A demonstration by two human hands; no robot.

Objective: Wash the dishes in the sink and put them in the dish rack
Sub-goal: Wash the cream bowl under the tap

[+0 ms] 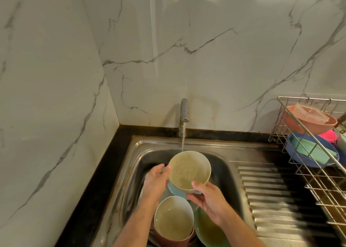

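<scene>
Two hands steady the cream bowl (190, 170) just below the tap (184, 110): your left hand (155, 179) cups its rim, your right hand (207, 198) pinches the near edge; tilt it so the stream sweeps the inside.

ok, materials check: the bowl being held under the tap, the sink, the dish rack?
Beige bowl: looks like matte plastic or a wheat-fibre composite, going by its dull, faintly speckled surface; ceramic can't be ruled out. Sink: stainless steel, brushed, with soft metallic reflections and a ribbed drainboard. Dish rack: thin metal wire, silvery, probably chromed or stainless steel.
</scene>
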